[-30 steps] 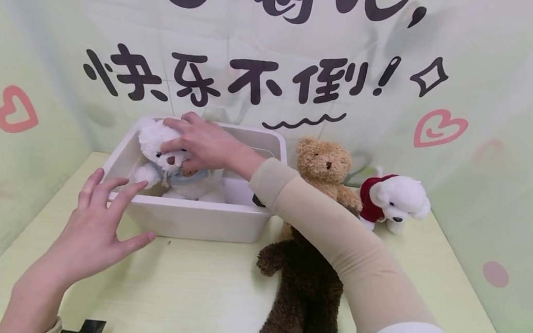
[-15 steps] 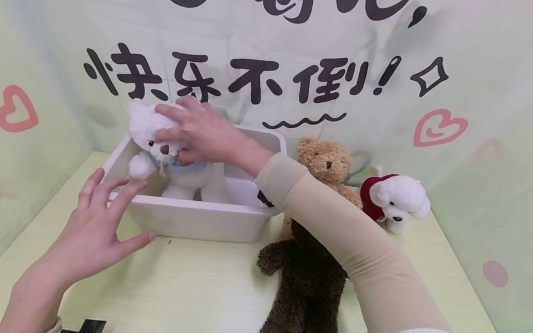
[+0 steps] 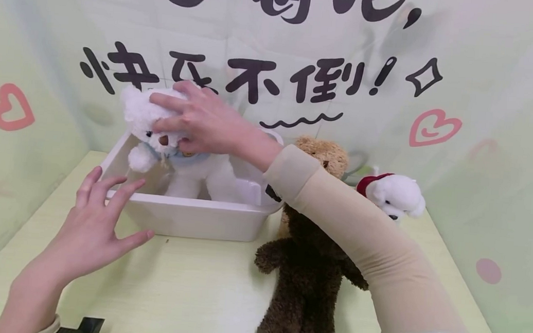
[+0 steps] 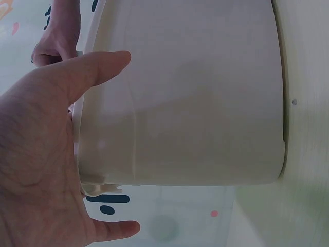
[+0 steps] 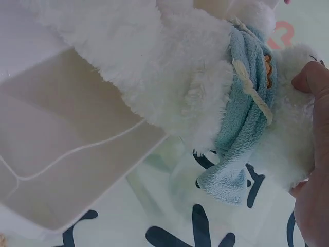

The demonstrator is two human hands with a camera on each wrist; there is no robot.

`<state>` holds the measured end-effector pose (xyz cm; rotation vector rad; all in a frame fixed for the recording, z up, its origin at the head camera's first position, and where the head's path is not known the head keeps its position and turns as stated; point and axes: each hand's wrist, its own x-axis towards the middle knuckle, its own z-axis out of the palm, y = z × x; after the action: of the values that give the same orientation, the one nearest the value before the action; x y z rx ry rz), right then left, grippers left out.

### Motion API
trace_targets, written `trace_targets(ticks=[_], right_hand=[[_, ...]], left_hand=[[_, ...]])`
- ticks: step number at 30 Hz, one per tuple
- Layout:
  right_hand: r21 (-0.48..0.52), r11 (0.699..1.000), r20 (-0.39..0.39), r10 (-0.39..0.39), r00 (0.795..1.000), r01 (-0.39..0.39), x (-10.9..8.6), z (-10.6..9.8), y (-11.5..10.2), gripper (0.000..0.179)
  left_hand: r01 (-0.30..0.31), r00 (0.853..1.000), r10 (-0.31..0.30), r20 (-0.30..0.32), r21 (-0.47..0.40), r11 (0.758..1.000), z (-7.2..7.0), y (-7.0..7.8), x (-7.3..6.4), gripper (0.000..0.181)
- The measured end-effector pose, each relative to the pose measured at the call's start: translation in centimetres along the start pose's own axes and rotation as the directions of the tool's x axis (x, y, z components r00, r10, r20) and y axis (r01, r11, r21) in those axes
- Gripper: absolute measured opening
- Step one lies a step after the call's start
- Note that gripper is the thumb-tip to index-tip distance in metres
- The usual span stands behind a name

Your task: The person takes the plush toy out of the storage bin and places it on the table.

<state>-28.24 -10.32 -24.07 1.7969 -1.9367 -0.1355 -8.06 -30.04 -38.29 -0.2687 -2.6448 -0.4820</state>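
Observation:
My right hand (image 3: 206, 121) grips the head of a white teddy bear (image 3: 137, 111), fingers spread over its top and side. The bear leans upright in a white plastic bin (image 3: 202, 221), its head above the rim and its legs inside. In the right wrist view, the pale blue scarf (image 5: 244, 98) around its neck shows, with my thumb (image 5: 311, 77) on the face. My left hand (image 3: 86, 234) is at the bin's front left corner, fingers spread and loosely bent at the rim. In the left wrist view, its thumb (image 4: 100, 69) lies across the front wall (image 4: 195, 103).
A dark brown plush toy (image 3: 304, 293) lies right of the bin, partly under my right sleeve (image 3: 364, 235). Behind it sits a tan teddy bear (image 3: 325, 152). A white plush dog (image 3: 399, 194) in red stands further right. A printed backdrop (image 3: 238, 35) rises behind the table.
My right hand has lifted the white teddy bear upward and slightly left; more of its body and legs now show above the bin floor. The left hand stays at the corner.

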Motion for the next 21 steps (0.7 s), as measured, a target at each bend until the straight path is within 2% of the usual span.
trace_targets(ticks=[5, 13, 21], right_hand=[[0.009, 1.000, -0.072, -0.005, 0.997, 0.006, -0.9, -1.2, 0.5, 0.038], [0.039, 0.999, -0.142, 0.025, 0.990, -0.020, -3.1, -2.4, 1.6, 0.035], [0.044, 0.994, -0.174, 0.101, 0.980, -0.095, -5.1, -3.7, 2.6, 0.036]], left_hand=[[0.005, 1.000, -0.005, 0.006, -0.012, 1.000, 0.0, -0.1, 0.0, 0.098], [0.005, 1.000, -0.004, 0.005, -0.021, 1.000, 0.0, 0.0, 0.1, 0.098], [0.006, 1.000, -0.006, 0.005, -0.021, 1.000, -0.1, 0.0, 0.1, 0.097]])
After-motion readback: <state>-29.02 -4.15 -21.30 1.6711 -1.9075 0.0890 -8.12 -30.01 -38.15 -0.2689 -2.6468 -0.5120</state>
